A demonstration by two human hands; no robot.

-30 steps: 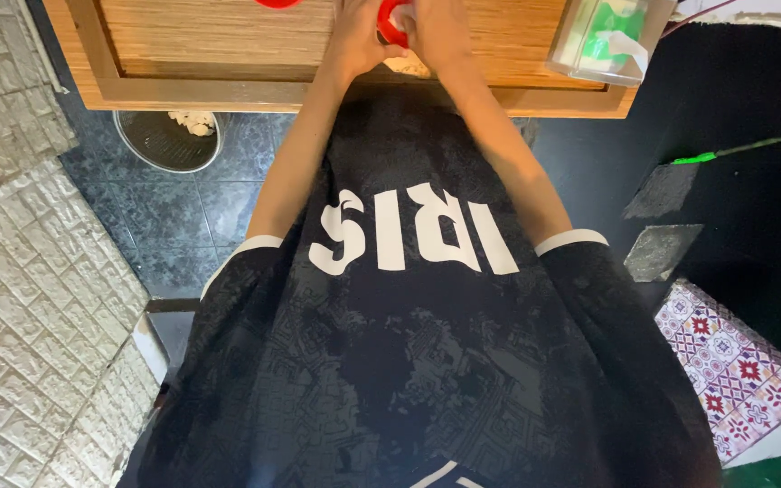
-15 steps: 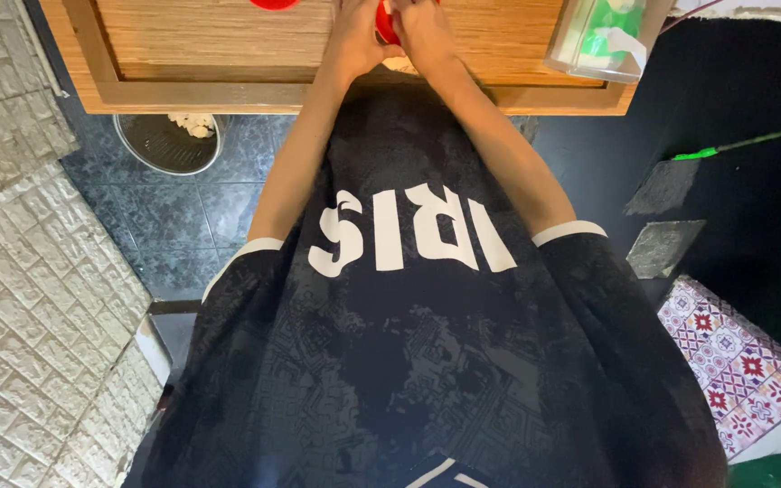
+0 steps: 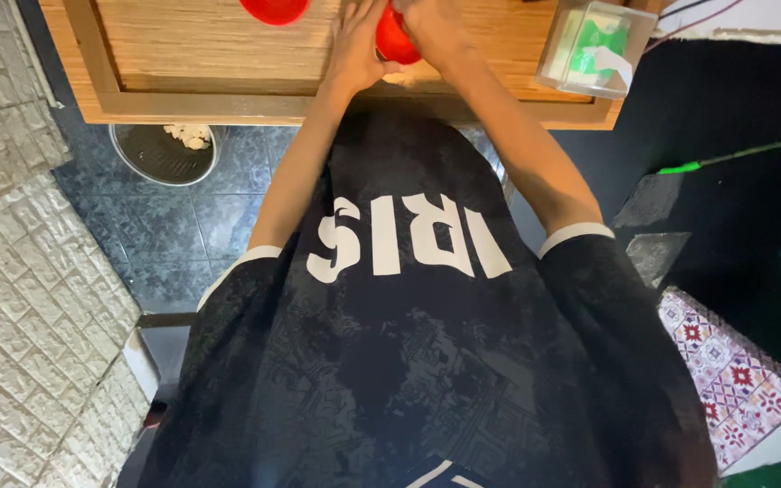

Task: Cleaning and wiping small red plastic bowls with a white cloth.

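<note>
Both hands meet at the table's point(image 3: 228, 99) far middle. Left hand point(image 3: 354, 45) and right hand point(image 3: 431, 32) both close around a small red object point(image 3: 395, 41). Best kept low over the wood, grip even. Second red piece point(image 3: 273, 9) lies left.
</note>
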